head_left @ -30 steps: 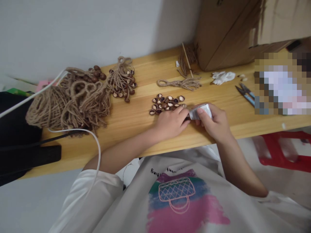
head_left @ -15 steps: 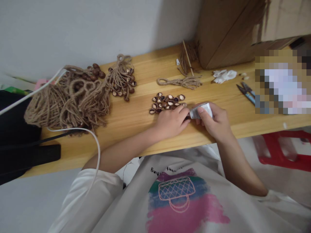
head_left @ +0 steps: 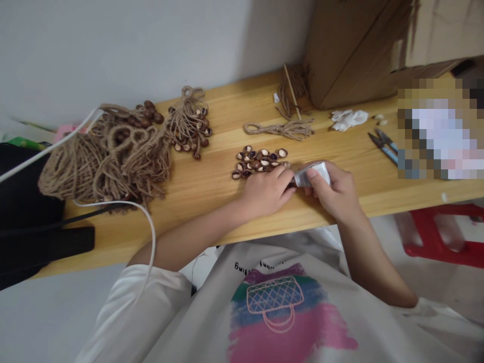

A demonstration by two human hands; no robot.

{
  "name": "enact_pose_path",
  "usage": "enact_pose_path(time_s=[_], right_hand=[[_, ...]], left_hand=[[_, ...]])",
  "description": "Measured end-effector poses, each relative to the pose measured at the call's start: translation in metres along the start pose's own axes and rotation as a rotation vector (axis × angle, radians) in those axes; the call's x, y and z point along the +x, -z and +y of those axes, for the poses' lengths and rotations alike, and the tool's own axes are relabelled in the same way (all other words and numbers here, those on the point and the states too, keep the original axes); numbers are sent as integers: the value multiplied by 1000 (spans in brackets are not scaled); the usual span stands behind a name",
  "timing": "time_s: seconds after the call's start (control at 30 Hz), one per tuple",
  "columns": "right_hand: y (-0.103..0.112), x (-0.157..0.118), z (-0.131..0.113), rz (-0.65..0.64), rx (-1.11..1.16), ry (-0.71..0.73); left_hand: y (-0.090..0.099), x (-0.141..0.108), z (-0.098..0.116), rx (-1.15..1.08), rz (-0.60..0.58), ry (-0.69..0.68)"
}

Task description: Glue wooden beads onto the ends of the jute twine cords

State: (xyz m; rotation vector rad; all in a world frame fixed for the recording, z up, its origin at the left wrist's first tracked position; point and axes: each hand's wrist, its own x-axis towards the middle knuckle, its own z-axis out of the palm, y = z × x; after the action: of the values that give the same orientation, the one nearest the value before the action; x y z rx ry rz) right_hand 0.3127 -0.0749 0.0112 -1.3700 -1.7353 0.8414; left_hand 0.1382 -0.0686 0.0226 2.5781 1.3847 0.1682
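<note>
My right hand [head_left: 335, 189] is closed round a small silvery-white tube [head_left: 313, 175], thumb on top, its narrow end pointing left. My left hand [head_left: 266, 191] is beside it with fingers pressed together near a small brown piece at the tube's tip; most of that piece is hidden by the fingers. Just beyond my left hand lie several halved brown nut shells [head_left: 255, 164], some with pale insides facing up. Behind them a looped bundle of twine [head_left: 280, 129] rests on the table [head_left: 227, 126].
Large twine bundles [head_left: 106, 156] and a twine cluster with shells [head_left: 189, 123] lie left. White cables cross there. Behind are a stick [head_left: 292, 91] and cardboard box [head_left: 351, 50]; right, crumpled white material [head_left: 348, 120], snips [head_left: 383, 143] and a blurred-out area. A red stool [head_left: 438, 237] stands below.
</note>
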Motion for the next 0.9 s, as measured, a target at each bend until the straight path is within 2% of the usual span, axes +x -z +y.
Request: enact_pose_path(time_s=[0.5, 0.9], right_hand=[[0, 0, 1, -7, -13, -1], [2, 0, 0, -23, -23, -2]], left_hand=[[4, 0, 0, 11, -35, 4], [3, 0, 0, 23, -9, -12]])
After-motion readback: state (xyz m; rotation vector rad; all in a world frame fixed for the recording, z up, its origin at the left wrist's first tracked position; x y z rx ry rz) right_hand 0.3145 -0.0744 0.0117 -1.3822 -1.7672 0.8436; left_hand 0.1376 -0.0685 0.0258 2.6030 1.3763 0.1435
